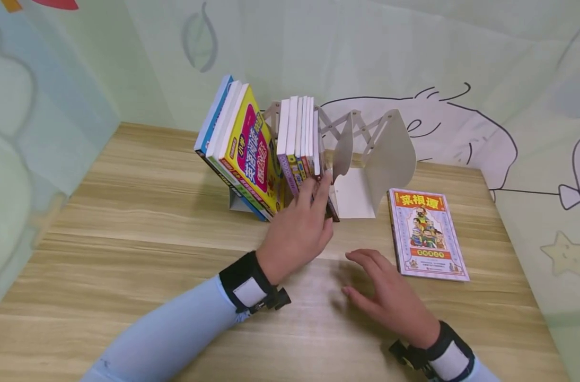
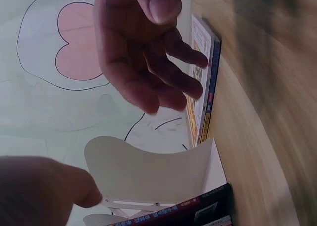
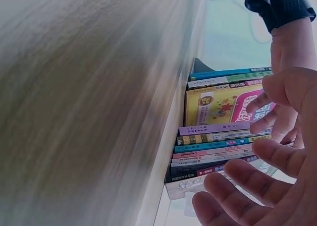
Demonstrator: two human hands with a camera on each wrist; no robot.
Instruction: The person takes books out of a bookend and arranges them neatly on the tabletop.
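Note:
My left hand (image 1: 299, 231) reaches to the books in a pale expandable book rack (image 1: 392, 154). Its fingers touch the lower spines at the right end of a row of thin books (image 1: 297, 127); in the left wrist view, the outermost book's dark spine (image 2: 173, 209) shows below the thumb (image 2: 79, 186). My right hand (image 1: 395, 302) hovers over the table with fingers spread and slightly bent, holding nothing. It is beside a lilac-bordered book (image 1: 425, 233) that lies flat, cover up. In the right wrist view, the spines (image 3: 213, 149) stack sideways beyond the right hand's fingers.
Larger books, with a yellow one (image 1: 249, 154) outermost, lean left in the rack's left part. A curved divider (image 1: 343, 151) stands in the right part, beside a bare base plate (image 1: 354, 193). The wooden table (image 1: 142, 233) meets a printed cloth wall (image 1: 280, 48) behind.

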